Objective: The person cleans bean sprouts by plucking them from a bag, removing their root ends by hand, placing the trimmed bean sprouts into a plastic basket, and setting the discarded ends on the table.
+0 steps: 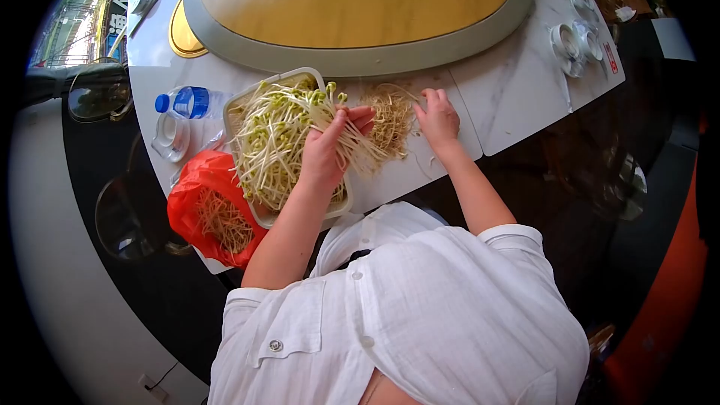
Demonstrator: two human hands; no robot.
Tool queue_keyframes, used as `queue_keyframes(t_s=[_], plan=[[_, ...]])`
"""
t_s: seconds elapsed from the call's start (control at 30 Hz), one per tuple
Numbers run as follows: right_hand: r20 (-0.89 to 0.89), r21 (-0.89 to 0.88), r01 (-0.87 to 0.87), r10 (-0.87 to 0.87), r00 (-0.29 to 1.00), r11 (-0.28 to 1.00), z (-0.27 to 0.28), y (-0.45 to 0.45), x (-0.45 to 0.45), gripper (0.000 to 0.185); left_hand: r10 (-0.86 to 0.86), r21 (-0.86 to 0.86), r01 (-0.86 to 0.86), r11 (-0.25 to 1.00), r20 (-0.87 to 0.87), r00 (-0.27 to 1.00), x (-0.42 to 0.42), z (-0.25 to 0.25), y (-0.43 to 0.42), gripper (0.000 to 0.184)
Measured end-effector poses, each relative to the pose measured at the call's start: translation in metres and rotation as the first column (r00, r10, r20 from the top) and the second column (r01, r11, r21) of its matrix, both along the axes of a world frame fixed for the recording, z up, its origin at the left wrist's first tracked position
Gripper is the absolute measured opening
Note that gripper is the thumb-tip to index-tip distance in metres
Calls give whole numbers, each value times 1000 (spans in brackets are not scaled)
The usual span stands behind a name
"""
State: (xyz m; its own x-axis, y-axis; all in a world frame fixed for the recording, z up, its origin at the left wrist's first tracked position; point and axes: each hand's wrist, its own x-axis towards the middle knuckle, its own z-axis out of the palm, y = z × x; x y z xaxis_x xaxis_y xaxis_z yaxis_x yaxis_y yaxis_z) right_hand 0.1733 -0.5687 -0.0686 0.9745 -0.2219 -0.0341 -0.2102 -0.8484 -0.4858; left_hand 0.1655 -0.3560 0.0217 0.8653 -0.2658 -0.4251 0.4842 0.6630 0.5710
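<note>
My left hand [324, 154] is closed around a bunch of bean sprouts [361, 151], their pale stems pointing to the right. It is over the right side of a rectangular light tray [345, 206] heaped with more sprouts [270, 142] with yellow-green heads. To the right of the tray, a pile of thin brownish root ends [391, 116] lies on the tabletop. At that pile's right edge is my right hand [441, 118], thumb and fingers bent together. Whatever those fingertips hold, if anything, is too small to make out.
A red plastic bag [187, 199] of root trimmings [223, 221] sits left of the tray. Near it stand a water bottle [189, 103] and wrapped dishes [171, 137]. A large turntable [360, 58] fills the marble table's middle. More tableware [574, 46] stands on the right.
</note>
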Motion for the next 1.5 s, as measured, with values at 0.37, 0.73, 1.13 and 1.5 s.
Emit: queue_keyframes(t_s=[0.37,0.73,1.13,1.5], plan=[[-383,832,245,195,903,498,53,-18,-6,15,-21,67,24,997,-43,999,-1,-14,-14,21],[-375,890,270,250,893,368,79,9,-15,11,-132,54,132,990,-3,991,25,-12,-41,15],[-175,649,19,125,977,760,50,-3,1,13,54,93,-67,993,133,990,24,-22,-42,9],[103,-88,-24,33,994,996,-16,-55,-11,21,102,16,-105,994,128,987,28,-19,-23,8]])
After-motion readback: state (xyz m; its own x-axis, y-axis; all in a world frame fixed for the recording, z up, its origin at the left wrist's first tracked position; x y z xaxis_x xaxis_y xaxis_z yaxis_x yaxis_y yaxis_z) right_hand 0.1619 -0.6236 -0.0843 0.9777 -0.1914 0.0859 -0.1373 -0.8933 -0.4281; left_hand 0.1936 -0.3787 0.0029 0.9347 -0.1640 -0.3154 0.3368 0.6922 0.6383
